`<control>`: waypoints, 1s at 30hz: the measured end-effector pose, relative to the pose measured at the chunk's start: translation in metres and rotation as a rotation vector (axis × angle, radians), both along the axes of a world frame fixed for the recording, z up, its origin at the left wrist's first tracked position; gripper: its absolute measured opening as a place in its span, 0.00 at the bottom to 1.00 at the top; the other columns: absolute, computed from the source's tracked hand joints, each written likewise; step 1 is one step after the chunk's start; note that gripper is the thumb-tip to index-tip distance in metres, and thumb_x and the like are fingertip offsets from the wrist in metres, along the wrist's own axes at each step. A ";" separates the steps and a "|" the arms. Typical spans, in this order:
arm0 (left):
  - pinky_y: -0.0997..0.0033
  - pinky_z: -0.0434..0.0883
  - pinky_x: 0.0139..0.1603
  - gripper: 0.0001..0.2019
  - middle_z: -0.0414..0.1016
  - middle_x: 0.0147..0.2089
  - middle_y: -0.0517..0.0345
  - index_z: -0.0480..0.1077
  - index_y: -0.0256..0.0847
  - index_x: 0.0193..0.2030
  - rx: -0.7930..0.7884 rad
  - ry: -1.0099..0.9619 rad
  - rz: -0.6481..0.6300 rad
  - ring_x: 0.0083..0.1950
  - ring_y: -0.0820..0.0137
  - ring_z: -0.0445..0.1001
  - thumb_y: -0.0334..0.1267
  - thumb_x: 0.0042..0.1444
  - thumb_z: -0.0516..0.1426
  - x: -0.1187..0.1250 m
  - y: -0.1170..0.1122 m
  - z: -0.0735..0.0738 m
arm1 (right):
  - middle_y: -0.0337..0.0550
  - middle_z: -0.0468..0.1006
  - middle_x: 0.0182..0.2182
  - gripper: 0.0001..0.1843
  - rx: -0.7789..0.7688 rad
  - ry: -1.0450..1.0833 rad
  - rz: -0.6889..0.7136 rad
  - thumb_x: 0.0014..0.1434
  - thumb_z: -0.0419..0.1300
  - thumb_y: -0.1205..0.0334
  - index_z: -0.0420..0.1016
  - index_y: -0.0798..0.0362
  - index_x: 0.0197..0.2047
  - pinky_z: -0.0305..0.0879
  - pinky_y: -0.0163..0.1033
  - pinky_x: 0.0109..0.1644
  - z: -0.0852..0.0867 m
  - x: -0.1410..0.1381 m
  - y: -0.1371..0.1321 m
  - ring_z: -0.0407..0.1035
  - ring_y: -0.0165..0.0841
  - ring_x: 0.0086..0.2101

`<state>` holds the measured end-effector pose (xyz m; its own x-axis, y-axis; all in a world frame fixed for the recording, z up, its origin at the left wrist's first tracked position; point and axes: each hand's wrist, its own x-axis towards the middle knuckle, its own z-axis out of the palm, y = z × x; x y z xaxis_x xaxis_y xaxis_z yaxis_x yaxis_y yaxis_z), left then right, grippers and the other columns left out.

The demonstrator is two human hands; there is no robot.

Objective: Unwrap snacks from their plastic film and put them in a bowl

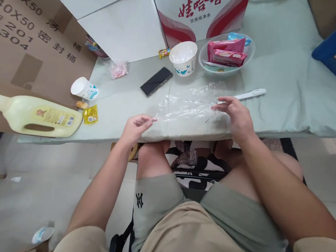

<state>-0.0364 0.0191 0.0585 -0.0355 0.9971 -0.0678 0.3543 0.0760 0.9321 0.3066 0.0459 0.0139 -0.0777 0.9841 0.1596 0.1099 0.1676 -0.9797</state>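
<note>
Film [190, 110] lies between hands [137, 128], perhaps pinched.

Both arms reach forward, bare at the forearm, grips well apart. Left forearm [104, 183] slants up from lower left, wrist bent inward; left grip [137, 128] in a pinch, thumb and index tips together. Right forearm [284, 179] enters from lower right, wrist nearly straight; right grip [238, 118] back up, fingers pointing left, slightly spread. Thumb unclear. Knees bent, thighs apart.
</note>
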 end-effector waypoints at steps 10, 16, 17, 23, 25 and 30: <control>0.77 0.58 0.20 0.18 0.71 0.22 0.63 0.68 0.42 0.32 0.097 -0.078 0.180 0.19 0.77 0.65 0.52 0.52 0.68 0.041 0.035 -0.007 | 0.51 0.82 0.50 0.17 0.193 -0.400 0.120 0.59 0.59 0.53 0.77 0.51 0.48 0.68 0.54 0.61 0.004 -0.010 -0.005 0.76 0.46 0.53; 0.77 0.58 0.20 0.15 0.68 0.18 0.64 0.66 0.41 0.29 0.048 -0.010 0.274 0.17 0.78 0.61 0.46 0.59 0.63 0.046 0.035 -0.019 | 0.41 0.79 0.29 0.14 -0.072 -0.012 -0.263 0.67 0.54 0.49 0.73 0.50 0.43 0.74 0.41 0.35 -0.001 -0.009 0.012 0.74 0.33 0.27; 0.77 0.57 0.20 0.15 0.67 0.17 0.65 0.66 0.42 0.28 0.033 -0.025 0.311 0.17 0.78 0.60 0.45 0.60 0.63 0.046 0.034 -0.021 | 0.41 0.79 0.30 0.15 -0.106 0.041 -0.286 0.68 0.53 0.47 0.72 0.49 0.46 0.73 0.40 0.33 -0.003 -0.008 0.014 0.73 0.31 0.25; 0.76 0.57 0.20 0.17 0.65 0.18 0.66 0.64 0.43 0.30 -0.027 -0.125 0.386 0.18 0.77 0.60 0.51 0.58 0.62 0.050 0.033 -0.025 | 0.44 0.81 0.43 0.32 -0.193 0.117 -0.096 0.56 0.66 0.53 0.61 0.47 0.61 0.79 0.43 0.44 -0.005 -0.012 0.001 0.79 0.35 0.37; 0.76 0.60 0.23 0.19 0.69 0.21 0.64 0.66 0.43 0.33 0.025 -0.133 0.298 0.22 0.75 0.66 0.55 0.55 0.64 0.047 0.030 -0.027 | 0.42 0.79 0.40 0.27 -0.184 0.050 -0.110 0.56 0.65 0.56 0.64 0.48 0.57 0.79 0.42 0.40 -0.004 -0.014 -0.003 0.77 0.33 0.32; 0.71 0.71 0.38 0.24 0.79 0.34 0.56 0.71 0.42 0.41 0.011 -0.064 0.060 0.36 0.69 0.76 0.58 0.48 0.67 0.036 0.020 -0.031 | 0.41 0.73 0.41 0.12 -0.081 -0.009 -0.332 0.64 0.56 0.56 0.66 0.47 0.50 0.73 0.35 0.28 -0.007 -0.010 0.005 0.74 0.28 0.27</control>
<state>-0.0002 0.0389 0.0279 -0.0912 0.9940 -0.0610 0.2894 0.0851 0.9534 0.2968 0.0512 0.0067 0.2484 0.9653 0.0809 0.1539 0.0431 -0.9871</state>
